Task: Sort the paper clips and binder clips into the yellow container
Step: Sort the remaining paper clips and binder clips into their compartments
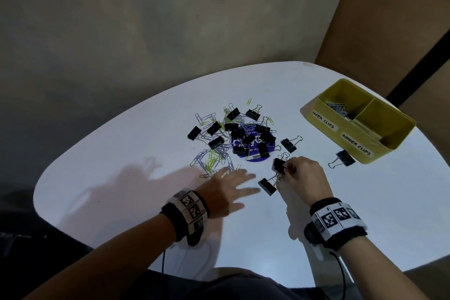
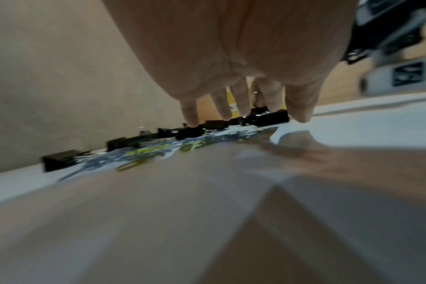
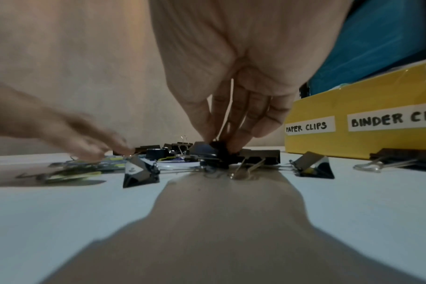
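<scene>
A mixed pile of black binder clips (image 1: 238, 134) and silver and yellow-green paper clips (image 1: 211, 161) lies mid-table. The yellow container (image 1: 323, 120), labelled PAPER CLIPS and BINDER CLIPS, stands at the right; paper clips (image 1: 338, 107) lie in its far compartment. My right hand (image 1: 286, 168) pinches one binder clip (image 1: 278, 165) at the pile's near right edge, low on the table; its fingertips (image 3: 208, 137) close on the clip (image 3: 223, 153). My left hand (image 1: 241, 182) hovers flat with fingers spread over the near paper clips, holding nothing; the left wrist view shows its fingers (image 2: 242, 103) straight.
Loose binder clips lie near my hands (image 1: 267, 185), right of the pile (image 1: 289, 144) and against the container's front (image 1: 343, 158). A blue round sticker (image 1: 253, 151) shows under the pile. The white table's (image 1: 121, 153) far edge curves close behind the pile.
</scene>
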Available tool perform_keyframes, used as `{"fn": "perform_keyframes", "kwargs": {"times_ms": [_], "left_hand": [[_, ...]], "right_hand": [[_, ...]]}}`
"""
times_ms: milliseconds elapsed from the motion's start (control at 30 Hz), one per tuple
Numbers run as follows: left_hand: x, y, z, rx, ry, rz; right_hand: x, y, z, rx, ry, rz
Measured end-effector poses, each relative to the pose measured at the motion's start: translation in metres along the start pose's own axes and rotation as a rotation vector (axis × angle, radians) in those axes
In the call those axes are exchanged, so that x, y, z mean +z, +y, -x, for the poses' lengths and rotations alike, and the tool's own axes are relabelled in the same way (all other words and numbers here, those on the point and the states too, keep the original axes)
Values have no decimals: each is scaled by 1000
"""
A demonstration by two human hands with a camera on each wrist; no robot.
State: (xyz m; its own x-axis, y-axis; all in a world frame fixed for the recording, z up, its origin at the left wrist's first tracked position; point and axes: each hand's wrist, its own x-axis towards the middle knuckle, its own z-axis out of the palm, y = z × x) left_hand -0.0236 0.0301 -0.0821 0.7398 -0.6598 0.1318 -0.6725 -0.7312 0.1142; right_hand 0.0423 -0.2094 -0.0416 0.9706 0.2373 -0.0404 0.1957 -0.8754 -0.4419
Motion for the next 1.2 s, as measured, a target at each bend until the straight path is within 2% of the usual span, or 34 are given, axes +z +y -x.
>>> {"fn": "perform_keyframes", "kwargs": {"times_ms": [67, 167, 267, 300, 333, 400, 467, 533, 567, 633, 767, 833, 900, 967, 1200], "left_hand": [[10, 5, 3, 62, -46, -97], [3, -6, 6, 1, -122, -153], [-17, -29, 10, -86, -186, -83], [-25, -34, 14, -126, -158, 0], [-31, -42, 17, -181, -89, 79], [-36, -58, 25, -383, 2, 160], [-37, -70, 27, -627, -51, 189], [-36, -70, 22, -751, -169, 140], [-35, -64, 18, -756, -195, 108], [-31, -51, 11, -733, -154, 95], [-31, -38, 12, -707, -54, 267], [-35, -36, 18, -742, -72, 311], [-39, -30, 20, -807, -153, 254], [-40, -25, 16, -838, -209, 187], [-35, -13, -10, -807, -123, 275]], "right_hand": [[-1, 0, 2, 6, -6, -10], [-3, -5, 8, -32, -14, -17], [-3, -21, 13, -192, 8, -2], [-5, -30, 15, -253, -6, 3], [-8, -40, 16, -301, -43, -1], [-5, -61, 20, -378, -204, 42], [10, -76, 22, -410, -342, 125], [29, -87, 23, -314, -407, 164], [38, -90, 22, -273, -416, 190], [51, -96, 19, -222, -423, 222], [56, -95, 4, -156, -416, 108], [55, -89, -3, -117, -416, 51], [53, -87, -6, -92, -408, 22], [54, -91, -7, -91, -389, 30], [59, -104, -5, -127, -334, 53]]}}
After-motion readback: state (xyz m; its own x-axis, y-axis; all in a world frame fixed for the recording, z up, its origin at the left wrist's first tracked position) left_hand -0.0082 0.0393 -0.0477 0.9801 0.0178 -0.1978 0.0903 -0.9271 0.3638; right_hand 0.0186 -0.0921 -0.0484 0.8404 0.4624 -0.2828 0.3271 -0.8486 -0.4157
